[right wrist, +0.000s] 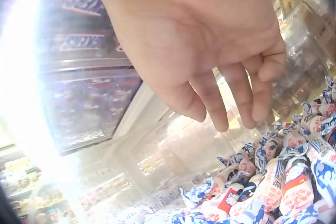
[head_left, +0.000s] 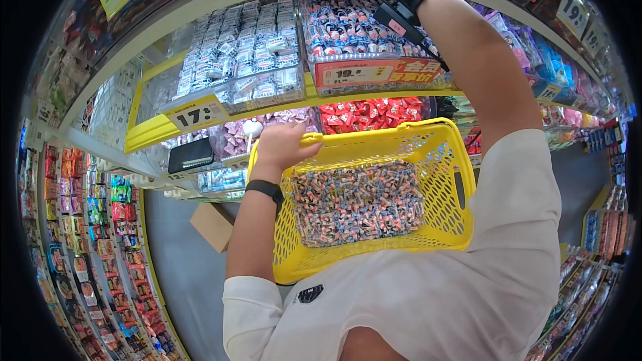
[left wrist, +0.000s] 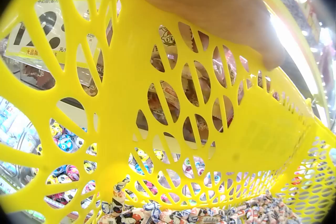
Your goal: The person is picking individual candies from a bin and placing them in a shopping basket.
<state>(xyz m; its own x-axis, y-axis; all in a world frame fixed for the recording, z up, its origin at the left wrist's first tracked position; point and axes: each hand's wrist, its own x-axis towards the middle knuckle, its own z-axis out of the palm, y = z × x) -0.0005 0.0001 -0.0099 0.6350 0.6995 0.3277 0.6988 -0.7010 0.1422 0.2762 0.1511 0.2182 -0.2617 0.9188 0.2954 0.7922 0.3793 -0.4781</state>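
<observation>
A yellow basket (head_left: 374,254) holds a layer of small wrapped candies (head_left: 358,204). The left hand (head_left: 287,146) grips its upper left rim; in the left wrist view that hand (left wrist: 210,8) lies over the basket wall (left wrist: 252,134). The right arm reaches up to a clear bin of blue, white and red wrapped candies (head_left: 354,23), its hand largely hidden in the head view behind the wristband and device. In the right wrist view the right hand (right wrist: 199,35), fingers loosely bent and holding nothing, hangs just above the wrapped candies (right wrist: 273,187).
A bin of white-and-blue packets (head_left: 241,47) stands left of the candy bin. Red packets (head_left: 368,113) lie on the shelf below. A dark phone-like object (head_left: 190,155) rests at the shelf's left, and a cardboard box (head_left: 211,226) stands on the floor. Stocked racks (head_left: 100,261) line the left.
</observation>
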